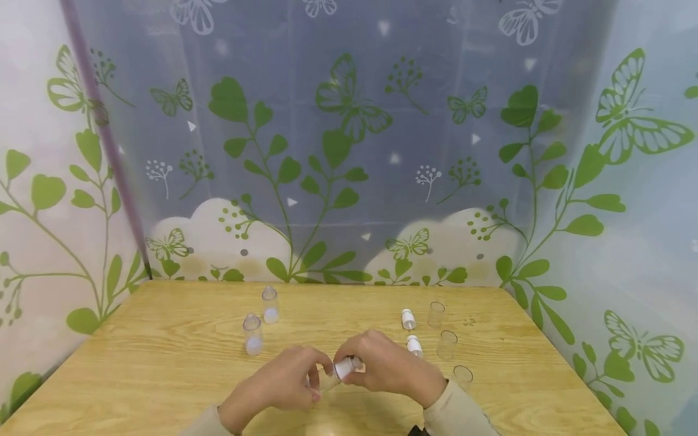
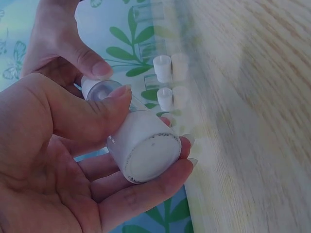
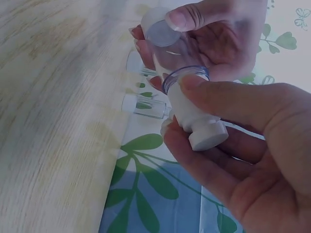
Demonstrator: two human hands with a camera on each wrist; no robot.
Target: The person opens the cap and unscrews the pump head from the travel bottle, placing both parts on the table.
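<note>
My left hand (image 1: 291,376) grips a clear bottle (image 3: 177,56) with a white base, thumb on one side and fingers on the other. In my right hand (image 1: 376,366) a white pump top (image 3: 194,114) is pinched between thumb and fingers. Its lower part sits at the bottle's ringed mouth, in line with the bottle, as the right wrist view shows. The left wrist view shows the bottle's round white bottom turned toward the camera. Both hands are close together above the near part of the wooden table.
Two clear bottles with white bases, a nearer bottle (image 1: 253,336) and a farther bottle (image 1: 270,306), stand to the left. On the right are two white pump tops (image 1: 408,319) and three clear open cylinders (image 1: 447,345). Patterned curtains (image 1: 349,151) enclose the wooden table (image 1: 163,375).
</note>
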